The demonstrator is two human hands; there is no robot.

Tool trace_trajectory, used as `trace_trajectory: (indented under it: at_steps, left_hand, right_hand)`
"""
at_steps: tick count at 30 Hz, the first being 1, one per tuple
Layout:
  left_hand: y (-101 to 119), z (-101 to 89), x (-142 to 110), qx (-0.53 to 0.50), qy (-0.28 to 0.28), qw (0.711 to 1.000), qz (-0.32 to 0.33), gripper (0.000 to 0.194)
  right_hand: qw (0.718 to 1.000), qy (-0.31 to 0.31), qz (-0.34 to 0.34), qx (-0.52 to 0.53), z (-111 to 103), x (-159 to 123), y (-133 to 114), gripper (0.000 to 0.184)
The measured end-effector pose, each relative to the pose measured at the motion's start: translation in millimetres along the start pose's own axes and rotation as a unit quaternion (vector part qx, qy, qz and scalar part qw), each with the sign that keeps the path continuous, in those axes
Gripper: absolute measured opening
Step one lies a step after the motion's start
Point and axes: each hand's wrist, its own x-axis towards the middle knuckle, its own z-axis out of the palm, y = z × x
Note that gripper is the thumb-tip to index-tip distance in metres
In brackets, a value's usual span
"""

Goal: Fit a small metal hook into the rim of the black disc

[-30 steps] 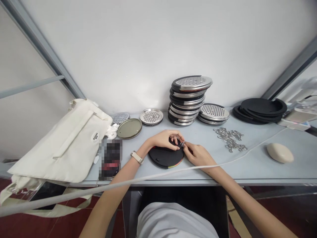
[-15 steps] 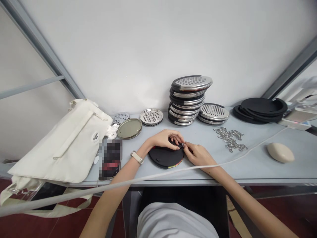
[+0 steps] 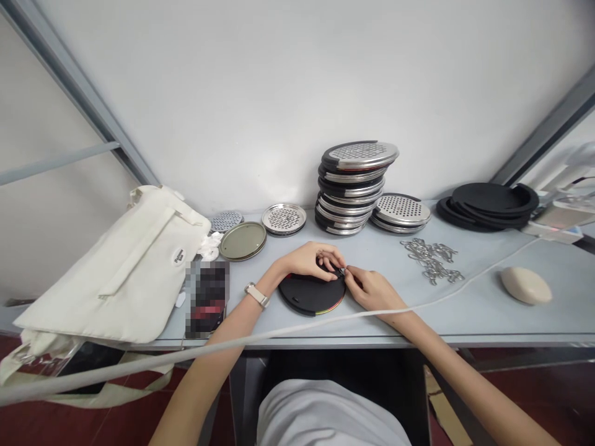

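A round black disc (image 3: 307, 297) with a thin yellow-and-red edge lies flat on the table near its front edge. My left hand (image 3: 316, 260) is closed over the disc's far right side, thumb and fingers curled at its rim. There, my right hand (image 3: 369, 288) pinches a small metal clip (image 3: 341, 271), mostly hidden by the fingertips. It resembles the metal clips (image 3: 432, 259) piled to the right. Behind my hands rises a tall stack of perforated metal discs with black rims (image 3: 351, 192).
A white cable (image 3: 297, 329) crosses in front of my arms. To the left are a cream bag (image 3: 121, 272), an olive round plate (image 3: 242, 240) and a grater disc (image 3: 284, 218). Rightward are more perforated discs (image 3: 402, 212), black round covers (image 3: 488, 204) and a beige rounded object (image 3: 526, 285).
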Motion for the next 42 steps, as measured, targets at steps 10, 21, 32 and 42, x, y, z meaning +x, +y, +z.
trace_trajectory:
  at_steps: [10, 21, 32, 42]
  left_hand:
    - [1.8, 0.0, 0.0, -0.010, 0.002, 1.000, -0.007, 0.035]
    - [0.9, -0.2, 1.2, 0.009, -0.003, 1.000, 0.012, 0.033]
    - [2.0, -0.7, 1.0, 0.050, 0.007, 0.999, -0.006, 0.033]
    - [-3.1, -0.5, 1.6, 0.058, 0.015, 0.998, 0.010, 0.038]
  right_hand:
    - [1.000, -0.003, 0.000, 0.008, -0.5, 0.1, 0.6, 0.032]
    - [1.000, 0.001, -0.003, -0.005, 1.1, 0.4, 3.2, 0.033]
    - [0.999, 0.000, -0.015, -0.030, 2.6, 0.9, 2.7, 0.033]
    - [0.999, 0.005, -0.023, -0.023, 1.8, 0.0, 3.2, 0.035]
